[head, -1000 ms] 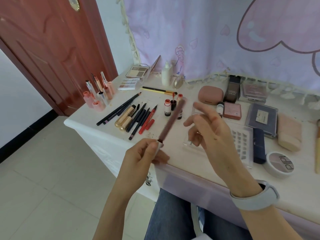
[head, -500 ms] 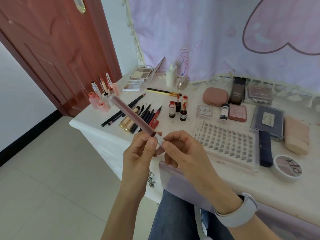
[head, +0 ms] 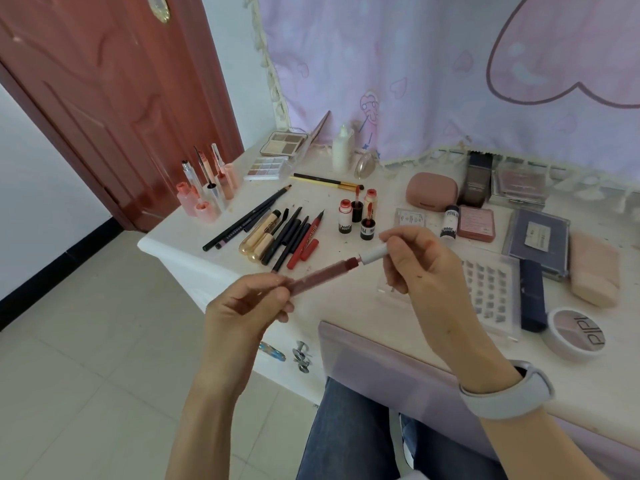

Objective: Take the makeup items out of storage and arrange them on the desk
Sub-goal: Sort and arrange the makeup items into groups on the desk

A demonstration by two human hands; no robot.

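A slim dark-red lip gloss tube (head: 323,273) is held nearly level above the desk's front edge. My left hand (head: 242,304) grips its lower end. My right hand (head: 419,265) pinches its white cap (head: 374,252), which shows a small gap from the tube body. On the white desk (head: 346,299) lie pencils and liners (head: 277,233), small red bottles (head: 356,214), palettes (head: 282,142) and a clear lash tray (head: 491,289), partly hidden by my right hand.
Pink tubes (head: 204,190) stand at the desk's left corner near a red door (head: 104,91). Compacts, a navy box (head: 533,296) and a round PIPL tin (head: 575,332) sit at the right. A lilac drawer front (head: 381,362) lies open below the desk edge.
The tube swung from pointing up-left to lying nearly level, pointing right. My right hand moved from the tube's lower end up to the white cap and pinches it.
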